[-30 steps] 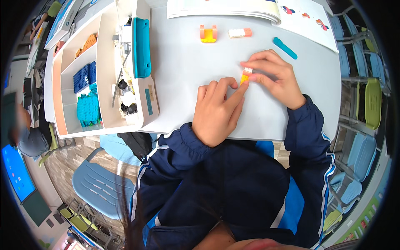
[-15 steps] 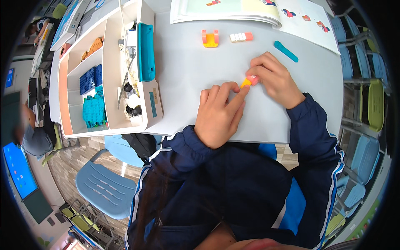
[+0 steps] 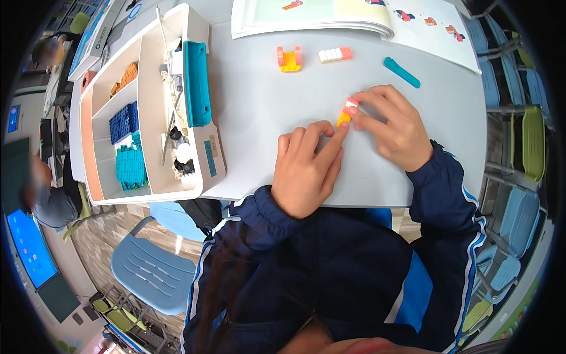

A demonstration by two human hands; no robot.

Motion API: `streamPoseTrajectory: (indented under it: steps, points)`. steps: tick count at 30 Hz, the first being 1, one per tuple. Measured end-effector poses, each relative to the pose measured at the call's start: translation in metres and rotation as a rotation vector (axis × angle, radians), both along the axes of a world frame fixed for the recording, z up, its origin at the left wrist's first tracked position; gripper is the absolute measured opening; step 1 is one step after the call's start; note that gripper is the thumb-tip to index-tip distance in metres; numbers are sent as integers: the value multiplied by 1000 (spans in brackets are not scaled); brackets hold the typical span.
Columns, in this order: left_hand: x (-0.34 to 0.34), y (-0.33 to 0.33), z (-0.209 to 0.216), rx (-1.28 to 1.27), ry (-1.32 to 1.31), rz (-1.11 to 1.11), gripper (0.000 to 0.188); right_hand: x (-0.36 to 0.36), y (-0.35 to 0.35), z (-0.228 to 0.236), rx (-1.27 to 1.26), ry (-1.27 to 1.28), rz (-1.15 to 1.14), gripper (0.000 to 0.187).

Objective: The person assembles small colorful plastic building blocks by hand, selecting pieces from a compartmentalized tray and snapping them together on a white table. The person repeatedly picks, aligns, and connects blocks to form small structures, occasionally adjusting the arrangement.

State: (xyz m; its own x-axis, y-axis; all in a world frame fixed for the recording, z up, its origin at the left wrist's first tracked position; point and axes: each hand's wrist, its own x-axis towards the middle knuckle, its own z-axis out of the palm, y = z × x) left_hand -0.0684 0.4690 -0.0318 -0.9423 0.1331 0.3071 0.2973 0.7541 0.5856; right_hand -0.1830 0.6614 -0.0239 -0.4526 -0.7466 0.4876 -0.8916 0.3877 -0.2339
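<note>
The small pink, white and yellow plastic brick assembly (image 3: 347,111) was between the two hands, over the grey, smooth-topped table (image 3: 253,147); whether it touched the tabletop could not be told. Beyond the table's near edge, to the left, stood a light-blue plastic chair (image 3: 153,274) with a slotted surface. On the table's left side sat a white, compartmented plastic box (image 3: 197,23). At the far edge lay an open paper booklet (image 3: 427,35) with coloured pictures. The right hand (image 3: 398,127) was closed to a pinch, its thumb and fingers holding the assembly's pink-and-white end. The left hand (image 3: 308,168) was half open with loosely bent fingers, its index fingertip against the yellow end; whether it gripped that end could not be told. In the box lay teal plastic bricks (image 3: 131,167) and, just beside them, dark-blue plastic bricks (image 3: 124,123). A slim teal plastic bar (image 3: 402,72) lay beyond the right hand. Beyond the left hand, a white-and-pink plastic brick strip (image 3: 334,55) lay near a U-shaped pink-and-yellow plastic piece (image 3: 289,66).
</note>
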Motion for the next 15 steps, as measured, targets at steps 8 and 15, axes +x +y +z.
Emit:
streamPoseTrajectory:
  steps: [8,15]
  points:
    - [-2,1,-3,-20,18,1,42,2,-5,2,59,30,1,17]
    - [-1,3,4,-49,-21,98,45,-7,5,-8,-177,-301,9,31]
